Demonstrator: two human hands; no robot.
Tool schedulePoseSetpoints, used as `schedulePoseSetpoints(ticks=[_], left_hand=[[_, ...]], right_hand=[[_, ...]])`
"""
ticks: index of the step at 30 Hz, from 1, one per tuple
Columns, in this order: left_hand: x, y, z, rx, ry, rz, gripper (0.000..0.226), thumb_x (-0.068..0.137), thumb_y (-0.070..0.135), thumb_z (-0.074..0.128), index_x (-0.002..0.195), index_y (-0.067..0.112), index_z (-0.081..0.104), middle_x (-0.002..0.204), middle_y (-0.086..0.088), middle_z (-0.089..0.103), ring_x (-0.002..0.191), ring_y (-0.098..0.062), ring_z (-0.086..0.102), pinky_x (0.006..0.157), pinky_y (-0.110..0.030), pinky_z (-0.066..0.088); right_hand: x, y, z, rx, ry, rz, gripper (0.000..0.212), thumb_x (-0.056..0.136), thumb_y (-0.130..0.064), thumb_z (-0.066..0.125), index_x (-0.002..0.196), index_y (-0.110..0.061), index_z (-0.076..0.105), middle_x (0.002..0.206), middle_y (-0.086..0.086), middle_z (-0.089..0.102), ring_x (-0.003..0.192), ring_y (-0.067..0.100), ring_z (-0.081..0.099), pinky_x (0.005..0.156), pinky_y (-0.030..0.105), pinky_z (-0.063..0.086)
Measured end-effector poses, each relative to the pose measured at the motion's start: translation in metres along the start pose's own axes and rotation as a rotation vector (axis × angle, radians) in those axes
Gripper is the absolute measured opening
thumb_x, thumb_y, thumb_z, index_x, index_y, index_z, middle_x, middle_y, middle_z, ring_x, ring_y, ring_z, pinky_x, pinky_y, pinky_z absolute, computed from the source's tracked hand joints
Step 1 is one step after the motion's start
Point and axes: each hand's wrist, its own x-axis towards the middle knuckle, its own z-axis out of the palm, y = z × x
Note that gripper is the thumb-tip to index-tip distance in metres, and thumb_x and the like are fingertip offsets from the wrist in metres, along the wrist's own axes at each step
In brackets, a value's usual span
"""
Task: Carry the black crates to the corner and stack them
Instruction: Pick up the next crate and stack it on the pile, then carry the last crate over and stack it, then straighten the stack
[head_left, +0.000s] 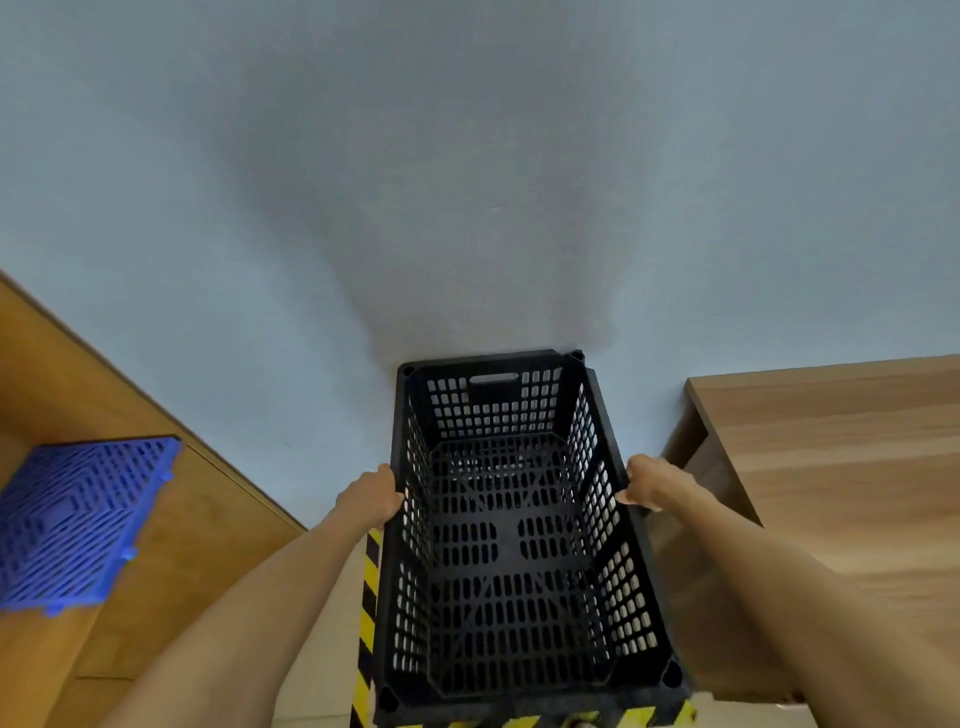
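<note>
A black crate (519, 545) with perforated walls and nothing in it stands against the pale wall (467, 182), between two wooden tables. The left hand (370, 501) and right hand (644, 483) grip its long rims, fingers curled over the edges. A blue grid panel (78, 519) lies on the left table (171, 561).
</note>
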Motion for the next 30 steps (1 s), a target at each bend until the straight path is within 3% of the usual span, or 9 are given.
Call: schedulePoseSetpoints(ticks=[2,4,7,9,13,17,20,26,30], left_hand=[[-0.013,0.009,0.005,0.082,0.045,-0.041,0.037,0.097,0.028,0.046,0.128,0.009,0.042,0.114,-0.011,0.061,0.098,-0.027,0.065,0.084,-0.036,0.051],[-0.024,0.019,0.015,0.165,0.116,-0.079,0.042,0.096,0.027,0.046,0.133,0.008,0.040,0.126,-0.010,0.055,0.109,-0.028,0.060,0.083,-0.036,0.045],[-0.036,0.034,0.031,0.197,0.197,-0.095,0.057,0.095,0.025,0.048,0.146,0.008,0.026,0.144,-0.010,0.038,0.119,-0.032,0.053,0.089,-0.040,0.046],[-0.043,0.038,0.042,0.196,0.211,-0.059,0.067,0.094,0.027,0.048,0.152,0.015,0.017,0.152,-0.009,0.027,0.125,-0.034,0.046,0.094,-0.044,0.045],[-0.066,0.036,0.067,0.225,0.172,0.014,0.064,0.093,0.033,0.048,0.150,0.027,0.018,0.154,-0.002,0.028,0.135,-0.033,0.035,0.101,-0.052,0.045],[-0.103,0.022,0.087,0.299,0.121,0.078,0.060,0.096,0.028,0.046,0.151,0.028,0.022,0.160,0.002,0.021,0.148,-0.026,0.016,0.116,-0.046,0.029],[-0.139,-0.003,0.097,0.211,0.170,0.063,0.058,0.097,0.023,0.046,0.150,0.030,0.023,0.161,0.003,0.015,0.145,-0.023,0.022,0.101,-0.037,0.047],[-0.218,-0.073,0.128,0.030,0.199,-0.239,0.057,0.102,0.034,0.040,0.154,0.029,0.018,0.161,0.002,0.018,0.142,-0.024,0.030,0.104,-0.041,0.043],[-0.298,-0.128,0.182,-0.079,0.129,-0.446,0.054,0.102,0.037,0.037,0.153,0.027,0.020,0.158,0.000,0.025,0.140,-0.025,0.034,0.104,-0.044,0.043]], right_hand=[[0.002,0.005,-0.002,0.026,-0.048,-0.043,0.027,0.090,-0.035,0.064,0.081,-0.014,0.051,0.073,0.000,0.058,0.071,0.018,0.061,0.072,0.032,0.051],[0.003,0.011,-0.005,0.023,-0.076,-0.082,0.029,0.089,-0.039,0.064,0.084,-0.014,0.051,0.071,-0.001,0.059,0.069,0.017,0.061,0.072,0.032,0.051],[0.005,0.024,-0.009,0.060,-0.025,-0.110,0.050,0.086,-0.047,0.066,0.113,-0.012,0.043,0.096,0.004,0.064,0.077,0.019,0.063,0.078,0.036,0.052],[0.008,0.030,-0.014,0.107,0.075,-0.150,0.054,0.086,-0.048,0.065,0.117,-0.012,0.039,0.106,0.007,0.063,0.086,0.023,0.064,0.081,0.039,0.053],[0.013,0.020,-0.023,0.125,0.177,-0.315,0.033,0.091,-0.040,0.059,0.108,-0.016,0.045,0.097,0.004,0.060,0.088,0.026,0.060,0.075,0.038,0.051],[0.010,-0.014,-0.013,0.067,0.182,-0.529,0.015,0.096,-0.030,0.052,0.105,-0.020,0.048,0.090,0.002,0.064,0.080,0.022,0.061,0.072,0.038,0.053],[0.003,-0.054,0.005,0.013,0.079,-0.659,0.008,0.099,-0.028,0.047,0.105,-0.023,0.046,0.088,-0.001,0.062,0.075,0.021,0.061,0.071,0.043,0.055],[-0.036,-0.156,0.042,-0.086,0.043,-0.919,0.009,0.100,-0.024,0.039,0.105,-0.024,0.047,0.092,-0.002,0.063,0.077,0.021,0.062,0.070,0.040,0.052],[-0.101,-0.240,0.079,-0.189,0.089,-1.137,0.011,0.100,-0.021,0.036,0.097,-0.021,0.047,0.083,0.001,0.063,0.070,0.024,0.059,0.059,0.034,0.045]])
